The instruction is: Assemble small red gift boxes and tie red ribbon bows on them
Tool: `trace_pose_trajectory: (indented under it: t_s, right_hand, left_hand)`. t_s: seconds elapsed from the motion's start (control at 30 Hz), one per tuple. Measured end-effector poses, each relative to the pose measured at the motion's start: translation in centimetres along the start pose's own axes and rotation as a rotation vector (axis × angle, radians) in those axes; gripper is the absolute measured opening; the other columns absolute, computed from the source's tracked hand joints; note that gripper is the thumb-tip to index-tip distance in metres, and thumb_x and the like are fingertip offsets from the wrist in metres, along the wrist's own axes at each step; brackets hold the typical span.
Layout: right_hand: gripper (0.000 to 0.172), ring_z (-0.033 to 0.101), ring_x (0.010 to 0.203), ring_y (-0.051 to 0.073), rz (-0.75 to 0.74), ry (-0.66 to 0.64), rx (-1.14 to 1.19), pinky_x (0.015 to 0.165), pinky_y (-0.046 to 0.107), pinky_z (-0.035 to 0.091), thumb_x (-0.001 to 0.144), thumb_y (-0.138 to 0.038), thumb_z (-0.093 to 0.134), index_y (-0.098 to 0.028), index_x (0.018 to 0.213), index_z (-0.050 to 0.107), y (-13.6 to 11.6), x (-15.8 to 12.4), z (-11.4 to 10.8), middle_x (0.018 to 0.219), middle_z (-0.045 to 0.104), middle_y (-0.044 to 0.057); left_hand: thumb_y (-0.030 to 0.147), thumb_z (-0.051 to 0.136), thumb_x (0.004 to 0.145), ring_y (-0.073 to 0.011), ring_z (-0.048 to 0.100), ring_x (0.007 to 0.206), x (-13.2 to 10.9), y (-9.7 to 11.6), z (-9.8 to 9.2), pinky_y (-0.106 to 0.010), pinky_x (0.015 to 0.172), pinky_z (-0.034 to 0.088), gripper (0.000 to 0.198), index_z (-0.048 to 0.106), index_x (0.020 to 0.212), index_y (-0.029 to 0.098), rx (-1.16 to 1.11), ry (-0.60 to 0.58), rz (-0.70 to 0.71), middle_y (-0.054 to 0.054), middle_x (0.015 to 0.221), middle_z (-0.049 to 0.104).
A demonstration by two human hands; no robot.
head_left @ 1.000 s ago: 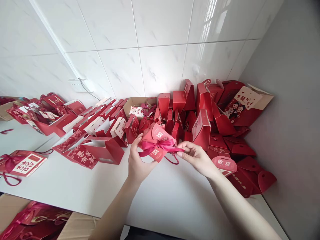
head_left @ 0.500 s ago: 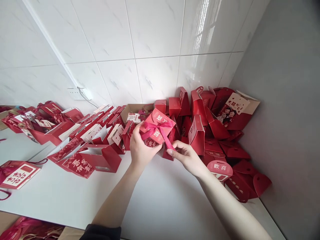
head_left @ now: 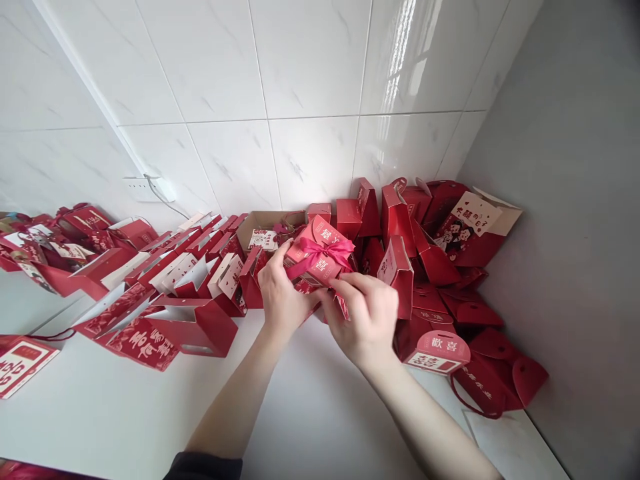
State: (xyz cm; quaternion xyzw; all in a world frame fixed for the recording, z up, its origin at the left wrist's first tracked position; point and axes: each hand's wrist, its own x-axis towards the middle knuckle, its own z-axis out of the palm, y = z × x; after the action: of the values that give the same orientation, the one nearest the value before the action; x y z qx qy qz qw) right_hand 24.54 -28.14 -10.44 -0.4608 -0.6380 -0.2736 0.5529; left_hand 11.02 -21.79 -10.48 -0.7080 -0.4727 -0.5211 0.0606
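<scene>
A red gift box point(head_left: 320, 270) with light lettering on its lid is held up above the white table, tilted towards me. A bright pink-red ribbon bow point(head_left: 331, 252) is tied across its top. My left hand point(head_left: 283, 293) grips the box from the left, thumb along its near side. At its near right corner, my right hand point(head_left: 367, 317) is closed with the fingertips against the box's edge, just below the bow. The right fingers hide part of the box's front and the ribbon's lower end.
Rows of open red paper boxes point(head_left: 200, 323) stand to the left. On the right, closed red boxes point(head_left: 435, 260) are heaped against a grey panel point(head_left: 565, 233). A cardboard carton point(head_left: 273, 218) sits by the tiled wall point(head_left: 310, 60), and a corded box point(head_left: 25, 360) lies at the left edge.
My right hand has moved from the ribbon's hanging tail in to the box's near right corner. The bow looks fuller, its tail no longer stretched towards me. The view has shifted slightly right.
</scene>
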Motion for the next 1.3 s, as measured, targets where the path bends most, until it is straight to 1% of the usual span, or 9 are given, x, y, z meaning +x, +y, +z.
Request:
trace_pose_trajectory:
  t_s: [0.13,0.27,0.47,0.63,0.73,0.87,1.1,1.17,1.3]
  right_hand:
    - [0.039,0.063,0.102,0.026,0.025,-0.049,-0.084,0.092,0.042,0.042,0.09,-0.02,0.065,-0.03,0.127,0.063,-0.1,-1.6,3.2,0.111,0.07,0.01]
    - [0.037,0.066,0.096,0.023,-0.06,0.043,0.028,0.09,0.04,0.041,0.088,-0.018,0.068,-0.038,0.119,0.068,1.8,-2.6,3.2,0.101,0.074,0.003]
    - [0.04,0.07,0.092,0.019,-0.243,-0.154,0.124,0.087,0.037,0.043,0.092,-0.016,0.062,-0.039,0.125,0.063,3.4,-2.2,1.5,0.108,0.077,-0.003]
    - [0.026,0.07,0.089,0.019,-0.376,-0.174,0.301,0.082,0.036,0.048,0.088,-0.02,0.065,-0.03,0.113,0.066,3.2,0.2,-0.4,0.098,0.077,-0.001]
    - [0.034,0.069,0.094,0.023,-0.186,-0.064,0.265,0.084,0.04,0.052,0.086,-0.027,0.068,-0.03,0.119,0.062,3.5,1.2,-1.3,0.104,0.073,0.004]
    - [0.062,0.062,0.118,0.032,0.08,-0.021,0.222,0.097,0.049,0.052,0.083,-0.034,0.076,-0.026,0.138,0.049,3.8,1.6,-1.1,0.126,0.064,0.013]
    - [0.062,0.049,0.135,0.035,0.341,0.134,0.389,0.101,0.053,0.053,0.085,-0.028,0.074,-0.031,0.141,0.046,3.4,1.1,0.1,0.156,0.033,0.013]
    - [0.058,0.055,0.13,0.034,0.361,0.171,0.458,0.1,0.054,0.054,0.085,-0.026,0.074,-0.031,0.137,0.05,3.6,1.0,0.2,0.151,0.04,0.012]
    - [0.042,0.068,0.107,0.027,0.301,0.181,0.499,0.096,0.051,0.057,0.084,-0.018,0.074,-0.03,0.122,0.06,4.1,1.2,0.0,0.118,0.065,0.008]
  left_hand:
    - [0.015,0.059,0.084,-0.0292,0.058,0.126,-1.2,0.1,0.9,-0.046,0.108,0.036,0.059,0.042,0.14,0.022,0.079,0.023,0.125,-0.013,0.137,0.061]
    - [0.021,0.059,0.085,-0.0302,0.059,0.123,-2.0,0.4,1.3,-0.045,0.108,0.036,0.054,0.047,0.138,0.022,0.088,0.02,0.161,-0.013,0.134,0.063]
    - [0.026,0.068,0.073,-0.034,0.059,0.122,-1.0,0.6,0.1,-0.048,0.11,0.037,0.076,0.042,0.143,0.019,-0.018,-0.045,0.023,-0.014,0.133,0.062]
    - [0.029,0.071,0.075,-0.0281,0.06,0.121,0.4,0.3,-0.8,-0.041,0.102,0.049,0.074,0.041,0.142,0.025,-0.422,-0.294,-0.251,-0.008,0.136,0.06]
    - [0.036,0.077,0.072,-0.0268,0.064,0.116,1.0,-0.1,-1.1,-0.039,0.099,0.053,0.075,0.045,0.138,0.023,-0.631,-0.418,-0.374,-0.009,0.131,0.064]
    - [0.041,0.081,0.069,-0.0276,0.066,0.111,1.4,-0.2,-1.6,-0.04,0.094,0.056,0.08,0.046,0.138,0.023,-0.671,-0.44,-0.424,-0.009,0.125,0.067]
    - [0.038,0.084,0.067,-0.0281,0.063,0.116,1.4,0.3,-2.5,-0.042,0.098,0.055,0.079,0.047,0.136,0.026,-0.665,-0.458,-0.394,-0.008,0.13,0.064]
    - [0.035,0.085,0.066,-0.0281,0.063,0.116,1.4,0.4,-2.5,-0.041,0.096,0.056,0.078,0.049,0.135,0.027,-0.696,-0.467,-0.388,-0.007,0.132,0.062]
    - [0.033,0.086,0.065,-0.0281,0.063,0.116,1.3,0.3,-2.4,-0.04,0.095,0.056,0.08,0.049,0.136,0.029,-0.738,-0.484,-0.389,-0.007,0.133,0.061]
